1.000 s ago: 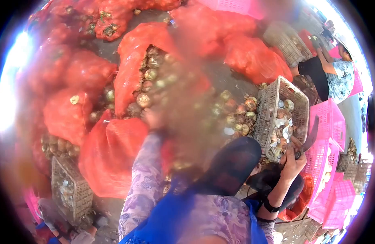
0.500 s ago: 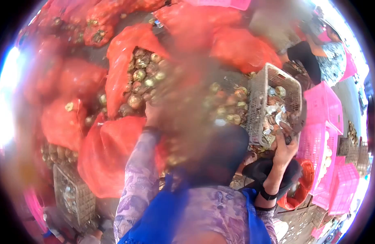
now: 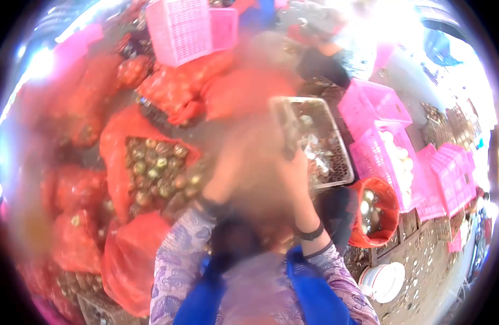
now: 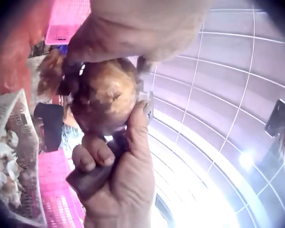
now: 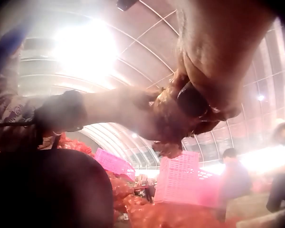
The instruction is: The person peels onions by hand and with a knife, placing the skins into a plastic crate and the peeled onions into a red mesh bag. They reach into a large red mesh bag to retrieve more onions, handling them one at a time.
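Roof (image 4: 228,57): arched, pale lilac to white, ribbed with thin curved bars and crossbars. Floor (image 3: 420,279): grey-brown, littered with small pale scraps. Light: broad white glare (image 5: 85,47) over part of the roof; small bright spots (image 5: 261,98) elsewhere.

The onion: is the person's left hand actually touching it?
Touching. The left wrist view shows it: the left hand covers the top of the onion and holds it from above, with no gap visible.

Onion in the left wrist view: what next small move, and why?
Probably pull with the right hand to strip skin: it holds a dark handle, thumb against the onion, whose skin shows dark patches, and the left hand grips the opposite side.
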A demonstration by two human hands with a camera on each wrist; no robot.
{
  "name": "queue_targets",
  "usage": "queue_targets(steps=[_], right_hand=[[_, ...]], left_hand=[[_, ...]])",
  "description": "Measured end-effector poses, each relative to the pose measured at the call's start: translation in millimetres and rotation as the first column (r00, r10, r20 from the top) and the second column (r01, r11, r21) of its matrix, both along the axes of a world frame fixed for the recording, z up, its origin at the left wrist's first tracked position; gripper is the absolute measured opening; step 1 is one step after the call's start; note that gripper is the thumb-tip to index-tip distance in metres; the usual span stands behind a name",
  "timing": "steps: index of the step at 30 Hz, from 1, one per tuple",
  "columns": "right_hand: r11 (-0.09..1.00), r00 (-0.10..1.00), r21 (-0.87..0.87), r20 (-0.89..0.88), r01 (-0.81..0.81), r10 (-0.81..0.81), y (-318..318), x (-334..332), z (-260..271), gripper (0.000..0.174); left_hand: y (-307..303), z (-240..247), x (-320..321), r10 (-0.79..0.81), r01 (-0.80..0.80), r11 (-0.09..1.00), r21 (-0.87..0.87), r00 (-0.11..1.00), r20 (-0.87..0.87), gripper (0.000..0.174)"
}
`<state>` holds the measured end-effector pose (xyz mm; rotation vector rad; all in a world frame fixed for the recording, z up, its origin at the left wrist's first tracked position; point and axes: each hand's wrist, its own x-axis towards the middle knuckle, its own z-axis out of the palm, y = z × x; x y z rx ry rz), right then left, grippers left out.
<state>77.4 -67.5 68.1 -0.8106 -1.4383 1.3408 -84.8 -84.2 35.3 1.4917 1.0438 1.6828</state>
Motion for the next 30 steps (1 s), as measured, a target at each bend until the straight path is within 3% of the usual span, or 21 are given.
queue_targets(steps=[1,2,3,4,6,7,9,10,11,12,13,15,16,18,19,20,21,23,25,29,30], right_hand=[[0.975,0.999,0.224,0.041,-0.011,0.002,13,7,-13,0.045],[0.972,0.999,0.235,0.04,0.01,-0.02,17,20,-26,0.045],[0.982,0.986,0.182,0.15,0.041,-0.069,13,27,-18,0.043],[0.989,0.96,0.129,0.258,0.077,-0.108,10,33,-11,0.041],[0.967,0.926,0.236,0.334,0.096,-0.174,6,40,0,0.039],[0.937,0.887,0.336,0.4,0.094,-0.232,7,42,7,0.038],[0.964,0.913,0.253,0.368,0.086,-0.178,1,47,38,0.038],[0.984,0.937,0.163,0.328,0.068,-0.119,2,49,46,0.038],[0.985,0.936,0.162,0.331,0.066,-0.118,8,50,43,0.038],[0.87,0.802,0.492,0.508,0.029,-0.314,15,52,37,0.038],[0.662,0.622,0.743,0.567,-0.103,-0.54,21,54,32,0.038],[0.676,0.664,0.736,0.524,-0.037,-0.534,27,55,27,0.038],[0.69,0.702,0.723,0.474,0.033,-0.531,29,55,24,0.039],[0.686,0.702,0.726,0.462,0.052,-0.542,35,53,16,0.038],[0.68,0.708,0.729,0.443,0.073,-0.55,38,50,12,0.037],[0.684,0.719,0.726,0.442,0.064,-0.537,41,46,9,0.037],[0.68,0.752,0.728,0.399,0.089,-0.525,43,41,8,0.036],[0.679,0.796,0.727,0.35,0.101,-0.494,50,37,-8,0.036],[0.919,0.841,0.372,0.447,0.134,-0.304,62,47,-41,0.035],[0.939,0.782,0.335,0.605,-0.076,-0.152,42,54,-14,0.035],[0.9,0.88,0.434,0.443,-0.044,-0.171,44,59,-24,0.033]], left_hand=[[-2,17,14,-0.01,0.01,0.999,0.033,1.0,-0.005,0.043],[0,28,25,-0.014,0.015,0.998,0.062,1.0,-0.008,0.043],[15,28,34,-0.07,0.24,0.954,-0.178,0.758,0.648,0.04],[21,25,44,-0.086,0.253,0.952,-0.17,0.757,0.648,0.04],[22,29,67,0.004,0.365,0.902,-0.229,0.523,0.852,0.041],[25,33,71,-0.005,0.372,0.901,-0.223,0.523,0.852,0.041],[30,36,77,-0.05,0.458,0.873,-0.167,0.424,0.904,0.043],[26,36,86,-0.052,0.459,0.873,-0.163,0.421,0.906,0.043],[18,33,97,-0.129,0.244,0.969,-0.028,0.601,0.789,0.044],[14,31,102,-0.136,0.046,0.986,0.157,0.765,0.63,0.044],[22,31,96,-0.133,0.043,0.987,0.156,0.763,0.632,0.044],[41,41,79,-0.07,0.507,0.859,-0.063,0.238,0.969,0.039],[37,44,82,-0.067,0.506,0.86,-0.063,0.234,0.97,0.039],[26,53,89,-0.193,0.271,0.962,0.025,0.613,0.766,0.035],[37,38,86,-0.185,0.264,0.964,0.021,0.615,0.766,0.035],[53,11,79,-0.13,0.131,0.991,0.034,0.855,0.502,0.034],[60,4,71,-0.018,0.002,0.996,0.089,0.984,0.179,0.033],[60,0,67,-0.069,0.064,0.998,0.027,0.951,0.3,0.033],[52,11,70,-0.137,0.168,0.986,-0.014,0.844,0.519,0.034],[52,13,71,-0.155,0.249,0.968,-0.026,0.676,0.72,0.035],[55,13,70,-0.147,0.254,0.967,-0.027,0.643,0.752,0.035]])
